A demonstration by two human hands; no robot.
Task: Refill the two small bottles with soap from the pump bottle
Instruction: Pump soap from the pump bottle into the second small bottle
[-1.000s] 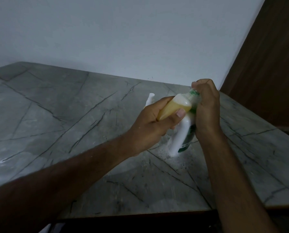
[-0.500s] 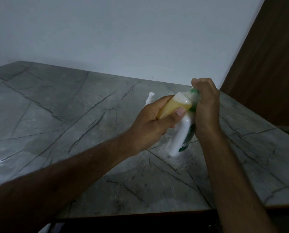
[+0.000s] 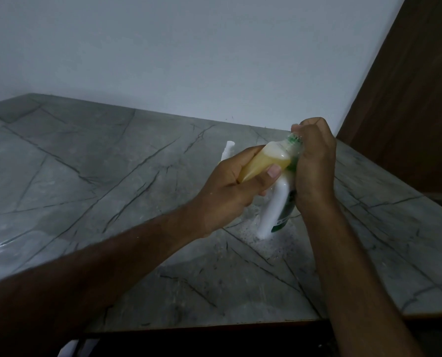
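Yellow soap fills the small bottle (image 3: pixel 265 161) our left hand (image 3: pixel 230 194) grips; our right hand (image 3: pixel 314 161) clenches its green neck above the marble tabletop (image 3: pixel 111 176).

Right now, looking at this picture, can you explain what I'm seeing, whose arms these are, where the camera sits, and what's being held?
There is no machine here. The two bare arms belong to a person, and the one picture comes from a wide camera worn on their head, looking forward and down, so the arms reach in from the bottom edge.

The left hand is wrapped around a small bottle, tilted, with yellow soap inside. The right hand is closed around the bottle's green top; whether it is turning a cap there I cannot tell.

Beneath the hands lies a grey marble table against a pale wall. Partly hidden behind the hands, a white bottle with a green label stands on it, amid whitish speckles on the stone. A white tip pokes up behind the left hand; what it belongs to is hidden.
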